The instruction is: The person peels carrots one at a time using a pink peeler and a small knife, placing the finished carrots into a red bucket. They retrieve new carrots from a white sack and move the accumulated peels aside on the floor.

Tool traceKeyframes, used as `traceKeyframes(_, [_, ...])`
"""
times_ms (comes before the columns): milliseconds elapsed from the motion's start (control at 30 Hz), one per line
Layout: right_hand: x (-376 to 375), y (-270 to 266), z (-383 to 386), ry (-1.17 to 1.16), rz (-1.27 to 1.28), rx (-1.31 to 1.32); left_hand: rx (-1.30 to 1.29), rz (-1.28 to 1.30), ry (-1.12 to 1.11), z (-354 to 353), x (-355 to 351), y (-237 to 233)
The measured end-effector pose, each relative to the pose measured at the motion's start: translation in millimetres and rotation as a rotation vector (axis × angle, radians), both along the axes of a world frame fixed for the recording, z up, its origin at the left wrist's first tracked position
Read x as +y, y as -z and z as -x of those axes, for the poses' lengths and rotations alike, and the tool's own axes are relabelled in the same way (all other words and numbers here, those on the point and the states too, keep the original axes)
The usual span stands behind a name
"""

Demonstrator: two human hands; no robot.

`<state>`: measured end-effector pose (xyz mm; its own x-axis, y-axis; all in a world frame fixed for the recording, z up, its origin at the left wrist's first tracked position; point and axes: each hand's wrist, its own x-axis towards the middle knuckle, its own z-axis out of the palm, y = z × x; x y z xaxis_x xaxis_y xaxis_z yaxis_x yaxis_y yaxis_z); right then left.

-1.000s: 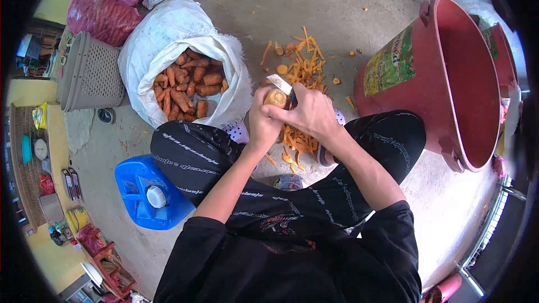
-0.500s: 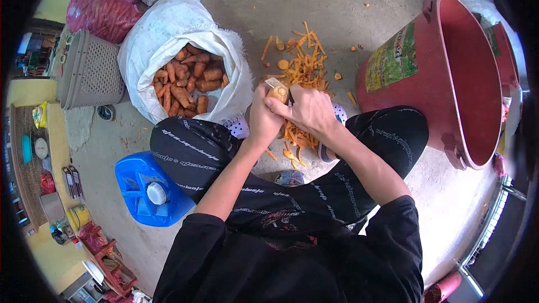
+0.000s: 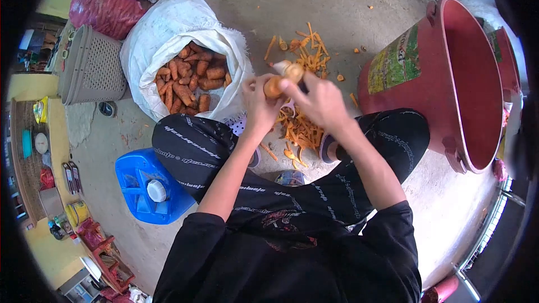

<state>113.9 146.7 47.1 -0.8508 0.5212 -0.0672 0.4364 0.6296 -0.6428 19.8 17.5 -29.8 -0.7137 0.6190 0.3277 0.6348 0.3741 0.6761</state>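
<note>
Over peelings, left hand grasping carrot; right hand blurred, can't tell grip

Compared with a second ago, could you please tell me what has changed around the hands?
The carrot has turned from end-on to more side-on, its pale end farther from the body. The right hand has shifted slightly rightward; blur hides any change of grip. The sack, blue jug and red bucket stayed put.
</note>
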Motion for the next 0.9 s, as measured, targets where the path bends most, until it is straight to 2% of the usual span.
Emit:
traceKeyframes(67, [18,2,-1,0.009,-0.067,0.054,0.002,0.103,-0.019,0,-5,-8])
traceKeyframes(167, [30,19,-13,-0.038,-0.264,-0.081,-0.038,0.152,-0.028,2,-8,-3])
traceKeyframes(233, [29,28,-17,-0.051,-0.293,-0.138,0.059,0.181,-0.033,2,-7,-6])
traceKeyframes(333, [26,21,-15,0.006,-0.17,-0.321,-0.063,0.042,0.071,6,-1,-6])
traceKeyframes(433, [31,23,-15,0.063,-0.141,-0.24,-0.457,-0.139,0.019,0,4,-22])
traceKeyframes(533, [25,20,-2,-0.004,0.042,0.119,-0.874,-0.264,0.039,-4,5,-16])
traceKeyframes(633, [5,2,7,0.085,0.419,0.057,-0.763,-0.213,0.154,-10,2,-15])
traceKeyframes(733, [2,14,8,0.047,0.375,0.105,-0.301,-0.072,0.24,-9,0,-8])
traceKeyframes(767, [7,14,5,0.059,0.51,0.157,-0.473,-0.138,0.236,-9,-1,-6])
traceKeyframes(867, [21,13,4,0.021,0.752,0.181,-0.185,-0.035,0.231,-5,-2,-21])
traceKeyframes(900, [23,9,5,0.047,0.889,0.142,-0.212,-0.029,0.222,-4,-1,-29])
